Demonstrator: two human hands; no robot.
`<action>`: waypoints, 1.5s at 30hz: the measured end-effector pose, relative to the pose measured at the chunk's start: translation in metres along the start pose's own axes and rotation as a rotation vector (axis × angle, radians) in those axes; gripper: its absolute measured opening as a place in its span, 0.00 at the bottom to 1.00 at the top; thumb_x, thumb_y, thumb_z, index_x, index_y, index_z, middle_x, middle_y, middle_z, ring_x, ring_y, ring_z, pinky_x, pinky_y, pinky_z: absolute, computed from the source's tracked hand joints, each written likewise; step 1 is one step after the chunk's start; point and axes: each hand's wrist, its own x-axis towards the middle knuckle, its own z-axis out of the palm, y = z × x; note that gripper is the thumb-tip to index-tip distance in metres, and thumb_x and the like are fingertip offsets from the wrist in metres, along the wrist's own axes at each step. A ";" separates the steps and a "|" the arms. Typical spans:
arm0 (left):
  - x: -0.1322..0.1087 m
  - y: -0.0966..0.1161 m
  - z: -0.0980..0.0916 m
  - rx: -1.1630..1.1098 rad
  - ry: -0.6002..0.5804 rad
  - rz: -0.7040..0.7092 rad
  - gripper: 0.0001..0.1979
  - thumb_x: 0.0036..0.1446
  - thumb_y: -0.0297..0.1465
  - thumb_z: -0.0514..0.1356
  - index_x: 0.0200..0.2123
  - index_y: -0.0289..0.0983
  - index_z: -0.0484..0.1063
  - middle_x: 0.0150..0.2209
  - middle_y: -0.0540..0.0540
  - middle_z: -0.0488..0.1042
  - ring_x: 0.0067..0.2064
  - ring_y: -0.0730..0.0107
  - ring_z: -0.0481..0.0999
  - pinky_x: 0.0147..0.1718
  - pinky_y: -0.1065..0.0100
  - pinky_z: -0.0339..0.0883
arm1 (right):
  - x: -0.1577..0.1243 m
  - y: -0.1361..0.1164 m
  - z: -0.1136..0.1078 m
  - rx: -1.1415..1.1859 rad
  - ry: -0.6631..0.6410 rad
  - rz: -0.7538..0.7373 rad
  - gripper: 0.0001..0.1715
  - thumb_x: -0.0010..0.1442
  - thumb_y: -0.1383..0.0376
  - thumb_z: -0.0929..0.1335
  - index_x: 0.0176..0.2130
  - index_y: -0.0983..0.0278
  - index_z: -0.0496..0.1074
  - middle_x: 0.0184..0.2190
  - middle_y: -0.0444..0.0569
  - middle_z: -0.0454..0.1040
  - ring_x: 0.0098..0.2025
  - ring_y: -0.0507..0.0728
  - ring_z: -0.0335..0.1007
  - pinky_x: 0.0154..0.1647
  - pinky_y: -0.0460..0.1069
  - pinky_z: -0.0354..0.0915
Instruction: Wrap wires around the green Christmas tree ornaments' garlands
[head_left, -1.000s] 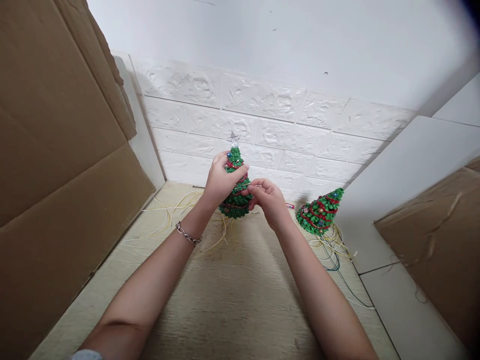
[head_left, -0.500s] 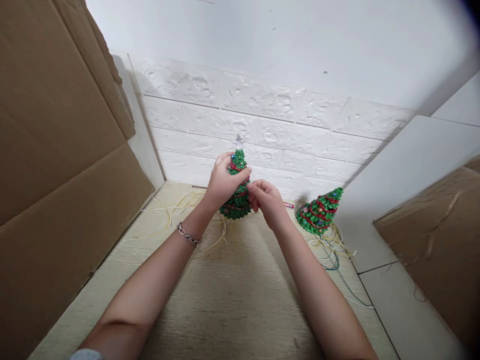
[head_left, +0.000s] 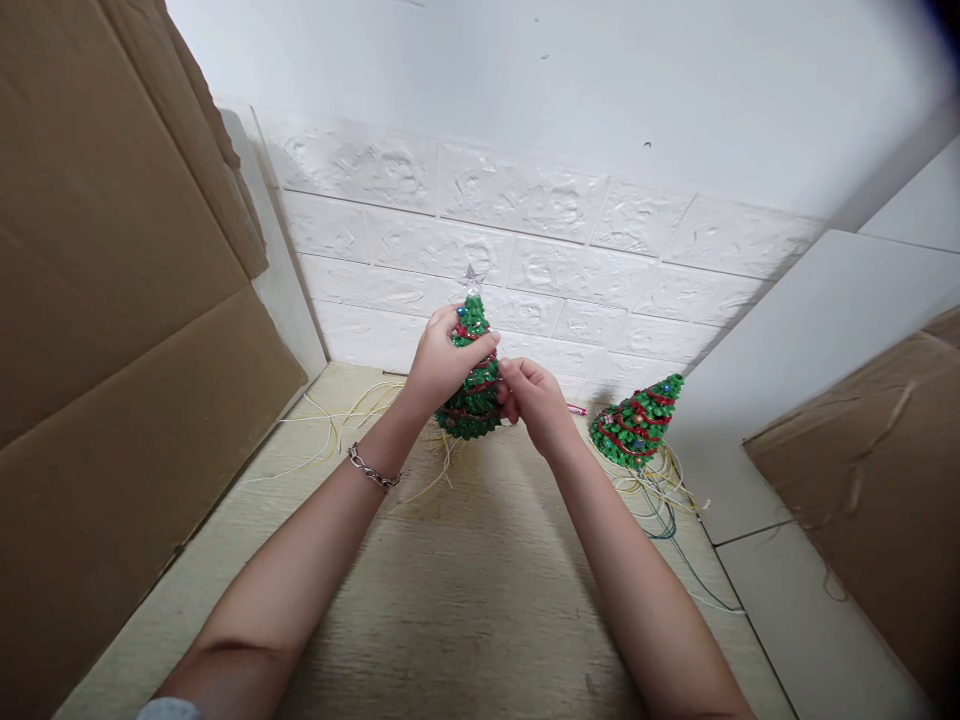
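Note:
A small green Christmas tree (head_left: 470, 408) with red garland and tiny baubles stands near the wall, leaning slightly. A clear star (head_left: 472, 279) tops it. My left hand (head_left: 448, 355) is wrapped around the tree's upper left side, thumb across the front. At the tree's right edge, my right hand (head_left: 534, 396) has thumb and forefinger pinched together; whatever lies between them is too small to make out. Yellow and white wires (head_left: 330, 425) spread from behind the tree to the left.
To the right, a second decorated tree (head_left: 636, 425) without a star sits tilted on coiled wires (head_left: 664, 485). A red pen-like stick (head_left: 576, 409) lies by the wall. Cardboard (head_left: 150, 280) rises at left, with more cardboard (head_left: 862, 470) at right.
The tree and its star have shifted slightly left with my left hand. My right fingers have drawn a little away from the tree's side, still pinched.

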 end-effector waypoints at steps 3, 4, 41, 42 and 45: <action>0.003 0.002 -0.007 -0.166 -0.042 -0.112 0.12 0.43 0.36 0.66 0.29 0.35 0.70 0.31 0.48 0.71 0.34 0.68 0.70 0.36 0.65 0.67 | 0.002 -0.002 -0.008 -0.100 0.080 -0.076 0.26 0.47 0.42 0.68 0.26 0.62 0.63 0.18 0.38 0.63 0.18 0.47 0.56 0.20 0.45 0.55; 0.004 0.004 -0.010 -0.231 -0.059 -0.150 0.14 0.42 0.36 0.66 0.30 0.35 0.71 0.30 0.48 0.71 0.32 0.70 0.70 0.34 0.66 0.67 | 0.002 -0.004 -0.012 -0.170 0.103 -0.102 0.25 0.47 0.44 0.68 0.28 0.62 0.65 0.22 0.40 0.67 0.22 0.49 0.61 0.24 0.46 0.59; 0.008 0.006 -0.023 -0.782 -0.386 -0.137 0.30 0.31 0.42 0.73 0.37 0.36 0.69 0.33 0.49 0.71 0.34 0.73 0.73 0.35 0.70 0.68 | -0.024 -0.037 -0.010 -0.759 -0.044 -0.361 0.32 0.44 0.55 0.74 0.47 0.63 0.67 0.44 0.52 0.73 0.46 0.60 0.68 0.47 0.56 0.64; 0.008 0.006 -0.022 -0.771 -0.389 -0.143 0.30 0.32 0.43 0.73 0.38 0.36 0.69 0.33 0.49 0.72 0.33 0.72 0.73 0.35 0.69 0.68 | -0.024 -0.037 -0.009 -0.779 -0.012 -0.377 0.32 0.44 0.55 0.74 0.47 0.63 0.68 0.44 0.52 0.73 0.46 0.60 0.68 0.46 0.56 0.64; 0.008 0.004 -0.018 -0.736 -0.386 -0.154 0.29 0.36 0.47 0.70 0.38 0.36 0.69 0.33 0.47 0.74 0.34 0.70 0.74 0.37 0.67 0.68 | -0.022 -0.035 -0.008 -0.808 0.063 -0.418 0.31 0.44 0.56 0.73 0.46 0.64 0.68 0.44 0.53 0.73 0.46 0.61 0.69 0.45 0.56 0.65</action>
